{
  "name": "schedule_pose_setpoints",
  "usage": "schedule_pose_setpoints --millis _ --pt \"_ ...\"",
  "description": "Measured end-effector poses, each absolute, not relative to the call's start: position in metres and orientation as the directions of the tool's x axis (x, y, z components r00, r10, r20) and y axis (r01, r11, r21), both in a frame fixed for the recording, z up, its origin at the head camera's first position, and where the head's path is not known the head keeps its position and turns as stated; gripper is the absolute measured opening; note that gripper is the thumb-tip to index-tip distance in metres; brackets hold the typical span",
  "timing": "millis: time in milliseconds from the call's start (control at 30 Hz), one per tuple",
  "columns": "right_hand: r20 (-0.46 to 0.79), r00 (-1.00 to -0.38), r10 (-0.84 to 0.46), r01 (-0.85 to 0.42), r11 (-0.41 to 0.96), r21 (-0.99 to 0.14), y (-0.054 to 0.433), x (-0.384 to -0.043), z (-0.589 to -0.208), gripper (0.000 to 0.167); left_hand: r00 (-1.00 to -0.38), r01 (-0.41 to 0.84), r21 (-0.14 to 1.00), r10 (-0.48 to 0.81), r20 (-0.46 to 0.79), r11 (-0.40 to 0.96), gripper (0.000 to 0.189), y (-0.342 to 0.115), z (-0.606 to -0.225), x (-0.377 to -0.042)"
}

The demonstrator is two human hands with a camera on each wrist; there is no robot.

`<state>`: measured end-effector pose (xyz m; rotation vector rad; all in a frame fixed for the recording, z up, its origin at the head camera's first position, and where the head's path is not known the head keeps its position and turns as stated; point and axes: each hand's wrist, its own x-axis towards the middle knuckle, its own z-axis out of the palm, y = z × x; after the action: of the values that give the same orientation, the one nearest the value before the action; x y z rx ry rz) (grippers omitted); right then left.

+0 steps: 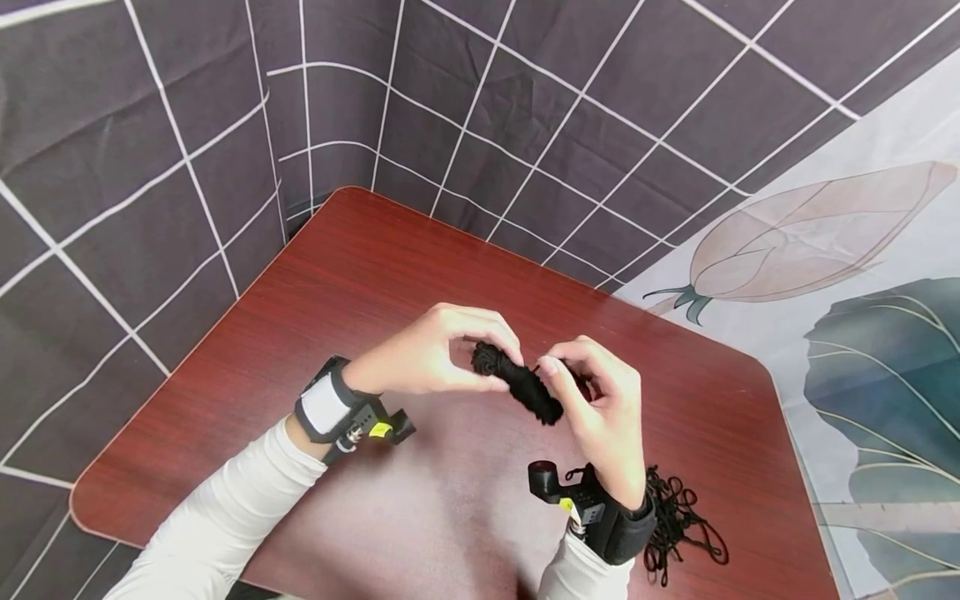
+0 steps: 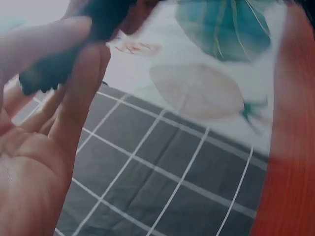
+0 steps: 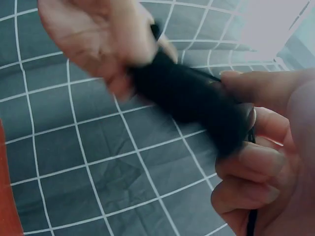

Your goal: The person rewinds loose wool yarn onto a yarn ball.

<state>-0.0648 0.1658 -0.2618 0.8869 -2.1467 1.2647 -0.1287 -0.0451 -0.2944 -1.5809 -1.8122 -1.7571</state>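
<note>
A thick bundle of wound black cord [image 1: 534, 392] is held up over the table, tilted down to the right in the head view. My left hand [image 1: 438, 350] pinches its upper left end between thumb and fingers. At the other end, my right hand [image 1: 611, 408] has its thumb and fingers curled, pinching a thin strand that runs off the bundle. In the right wrist view that strand reaches the thumb [image 3: 268, 91], and cord [image 3: 252, 221] hangs below the curled fingers. The left wrist view shows the bundle [image 2: 51, 66] across the left fingers, blurred.
A loose tangle of black cord [image 1: 682, 525] lies on the red-brown table [image 1: 360, 275], beside my right wrist. Dark cloth with white grid lines [image 1: 525, 108] hangs behind and to the left; a white leaf-patterned cloth [image 1: 765, 333] hangs at the right. Both wrists wear camera mounts.
</note>
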Motion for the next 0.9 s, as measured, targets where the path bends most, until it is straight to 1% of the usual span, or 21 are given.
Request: schedule_pose_setpoints --millis 33,100,167,200,267,367,433,500,567,633,767,833,900 --pt "0.691 -0.666 -0.280 -0.742 0.341 -0.577 0.165 -0.065 -0.261 0.013 -0.424 0.696 0.653 0.563 0.709 -0.298 0.023 -0.046 -0.294 -0.128" --pt "0.682 -0.676 -0.278 -0.736 0.288 -0.612 0.163 -0.067 -0.261 0.012 -0.438 0.605 0.698 0.571 0.694 -0.385 0.025 -0.046 -0.293 -0.126" --pt "0.661 -0.696 -0.282 -0.718 0.244 -0.652 0.163 -0.071 -0.266 0.013 -0.474 0.527 0.716 0.541 0.695 -0.458 0.027 -0.046 -0.292 -0.124" --pt "0.650 -0.705 -0.282 -0.708 0.237 -0.665 0.163 -0.073 -0.268 0.014 -0.493 0.516 0.711 0.513 0.703 -0.477 0.028 -0.045 -0.291 -0.124" --pt "0.629 -0.723 -0.288 -0.690 0.255 -0.677 0.163 -0.078 -0.274 0.018 -0.535 0.522 0.692 0.441 0.721 -0.499 0.030 -0.044 -0.291 -0.123" --pt "0.607 -0.731 -0.312 -0.683 0.353 -0.640 0.162 -0.081 -0.281 0.019 -0.598 0.561 0.669 0.320 0.735 -0.487 0.032 -0.044 -0.291 -0.124" --pt "0.590 -0.733 -0.339 -0.678 0.429 -0.596 0.160 -0.082 -0.281 0.016 -0.630 0.595 0.661 0.245 0.737 -0.457 0.032 -0.044 -0.291 -0.125" --pt "0.572 -0.735 -0.364 -0.675 0.476 -0.564 0.157 -0.080 -0.280 0.011 -0.650 0.627 0.659 0.188 0.736 -0.416 0.034 -0.044 -0.292 -0.126" --pt "0.558 -0.736 -0.383 -0.673 0.508 -0.538 0.155 -0.078 -0.278 0.010 -0.649 0.671 0.656 0.152 0.745 -0.346 0.032 -0.043 -0.292 -0.127" --pt "0.566 -0.728 -0.386 -0.679 0.519 -0.520 0.155 -0.075 -0.276 0.009 -0.629 0.728 0.644 0.144 0.764 -0.237 0.029 -0.043 -0.293 -0.128" --pt "0.621 -0.697 -0.359 -0.705 0.503 -0.500 0.155 -0.070 -0.270 0.010 -0.573 0.805 0.592 0.210 0.792 -0.034 0.024 -0.042 -0.295 -0.130" --pt "0.654 -0.678 -0.336 -0.720 0.484 -0.497 0.155 -0.067 -0.266 0.011 -0.550 0.822 0.570 0.274 0.789 0.007 0.023 -0.042 -0.296 -0.131" --pt "0.679 -0.665 -0.311 -0.731 0.461 -0.504 0.155 -0.065 -0.262 0.012 -0.531 0.825 0.565 0.340 0.776 -0.003 0.022 -0.042 -0.297 -0.132"
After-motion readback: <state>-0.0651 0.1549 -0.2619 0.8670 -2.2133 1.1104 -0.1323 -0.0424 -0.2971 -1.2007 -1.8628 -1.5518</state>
